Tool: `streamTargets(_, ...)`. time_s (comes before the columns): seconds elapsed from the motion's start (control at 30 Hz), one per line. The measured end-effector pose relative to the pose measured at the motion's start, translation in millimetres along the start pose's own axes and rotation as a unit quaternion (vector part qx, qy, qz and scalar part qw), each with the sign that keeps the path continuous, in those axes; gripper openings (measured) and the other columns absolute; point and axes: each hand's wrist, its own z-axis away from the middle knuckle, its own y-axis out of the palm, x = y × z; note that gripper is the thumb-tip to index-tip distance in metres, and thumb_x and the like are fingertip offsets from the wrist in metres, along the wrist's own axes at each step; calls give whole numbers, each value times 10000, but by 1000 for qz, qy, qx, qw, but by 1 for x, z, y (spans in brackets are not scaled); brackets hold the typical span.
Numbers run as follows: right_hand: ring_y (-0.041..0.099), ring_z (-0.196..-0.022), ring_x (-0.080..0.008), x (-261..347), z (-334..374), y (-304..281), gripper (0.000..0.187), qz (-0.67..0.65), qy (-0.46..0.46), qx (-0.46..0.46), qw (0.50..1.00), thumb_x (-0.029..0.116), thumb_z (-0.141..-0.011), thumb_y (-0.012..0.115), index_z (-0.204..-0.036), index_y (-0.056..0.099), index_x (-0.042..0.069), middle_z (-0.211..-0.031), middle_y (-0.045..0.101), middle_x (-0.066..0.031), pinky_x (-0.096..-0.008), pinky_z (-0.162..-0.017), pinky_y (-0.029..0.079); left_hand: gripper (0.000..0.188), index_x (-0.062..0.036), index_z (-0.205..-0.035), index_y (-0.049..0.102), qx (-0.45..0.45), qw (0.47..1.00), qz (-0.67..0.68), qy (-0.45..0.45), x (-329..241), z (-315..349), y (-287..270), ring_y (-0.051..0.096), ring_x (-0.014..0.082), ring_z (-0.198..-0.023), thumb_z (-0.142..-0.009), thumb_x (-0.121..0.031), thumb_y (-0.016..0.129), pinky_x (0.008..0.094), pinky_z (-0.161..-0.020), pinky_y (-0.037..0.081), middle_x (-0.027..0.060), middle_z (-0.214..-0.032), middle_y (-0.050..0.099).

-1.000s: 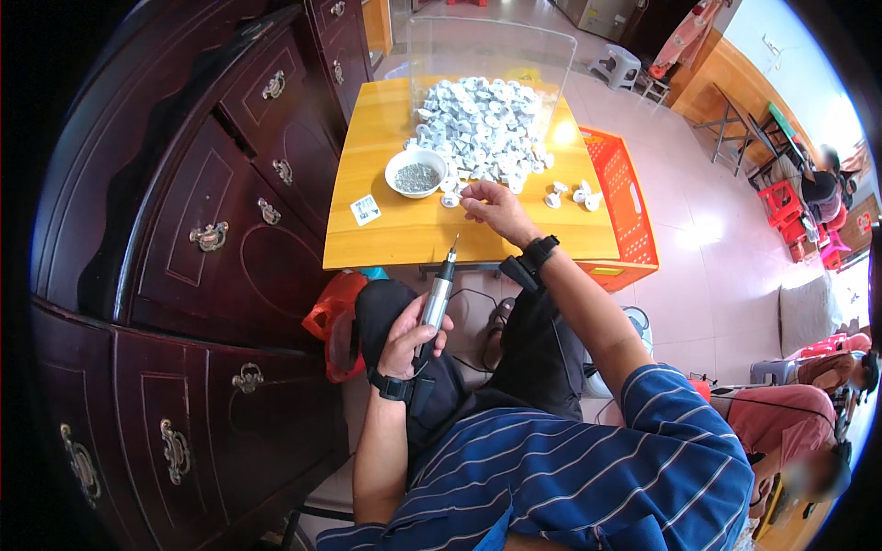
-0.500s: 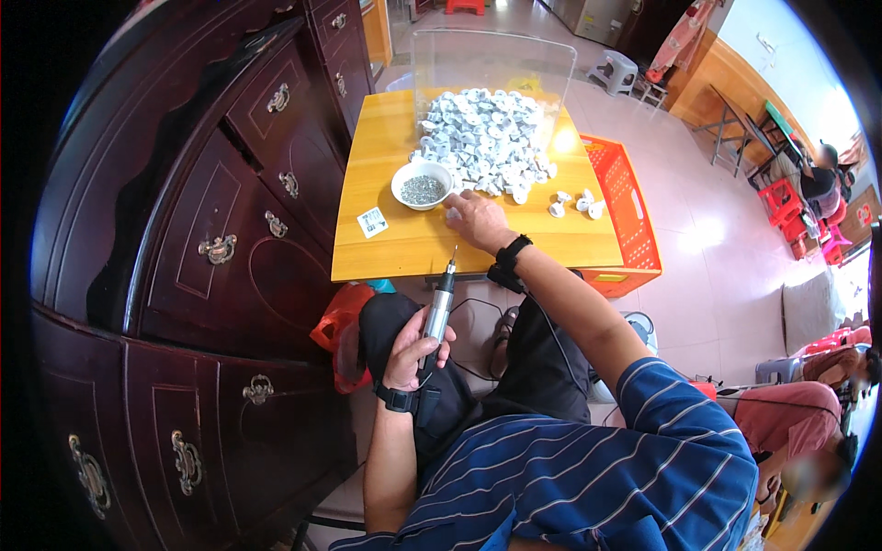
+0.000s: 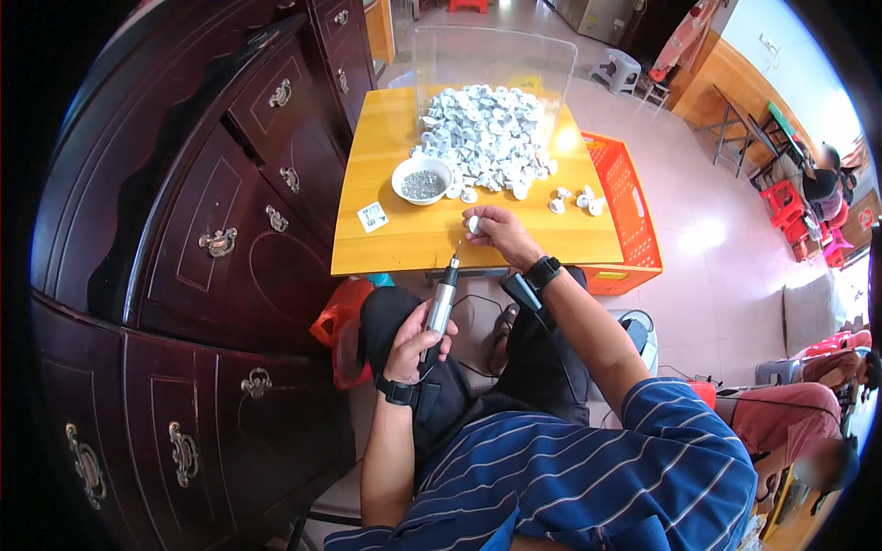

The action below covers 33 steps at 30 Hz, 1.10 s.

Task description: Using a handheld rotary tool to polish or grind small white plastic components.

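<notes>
— What does the left hand (image 3: 415, 332) hold?

— A slim rotary tool (image 3: 442, 298), silver and black. The fingers are wrapped around its body, the tip pointing up toward the table (image 3: 404, 241). The hand sits low, over the lap, in front of the table's near edge.

— And the right hand (image 3: 501, 234)?

— It rests on the table near the front edge, fingers pinched narrow around a small white piece (image 3: 474, 223). The tool's tip ends just below that piece; whether they touch I cannot tell.

— Where do the pieces come from?

— A big pile (image 3: 487, 138) of similar white pieces lies at the far half of the table, against a clear plastic screen (image 3: 487, 57). A few strays (image 3: 577, 198) sit to the right of the hand.

— Anything else there?

— A white bowl (image 3: 423, 180) of small grey bits beside the pile, and a small card (image 3: 372, 217) near it. An orange crate (image 3: 632, 211) stands right of the table, a dark wooden cabinet (image 3: 211, 230) to its left.
</notes>
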Motion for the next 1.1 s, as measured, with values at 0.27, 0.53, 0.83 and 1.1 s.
streamTargets(0.27,637,-912,-121,-8,9,-4,215,-12,-7,-2,1000,1,-936,622,-1143,612,56,-996,630,-7,-259,-827,548,668,-23,-1452,372,4,1000,-4,-1,1,-3,3,614,129,-766,-876,-219,647,238,-648,516,102,-1034,632)
streamTargets(0.53,642,-924,-105,-13,12,-3,172,14,-32,3,999,59,-986,593,-1158,582,73,-1024,640,-15,-236,-824,542,679,-7,-1446,368,-7,1000,-2,-9,3,-4,5,617,131,-769,-866,-210,655,239,-648,518,106,-1037,631)
streamTargets(0.83,652,-833,-109,-16,13,-3,99,-32,-47,-8,998,92,-1006,571,-1099,560,61,-959,629,-33,-246,-738,553,692,-11,-1447,361,-4,1000,-6,-17,4,-8,6,616,130,-763,-864,-224,666,238,-647,516,102,-1034,628)
streamTargets(1.1,657,-817,-104,-17,14,1,127,3,-58,10,998,63,-965,631,-1077,575,43,-943,651,-41,-238,-708,551,676,-11,-1456,352,-10,1000,-12,-14,5,-11,9,615,129,-761,-887,-230,644,235,-641,518,104,-1028,623)
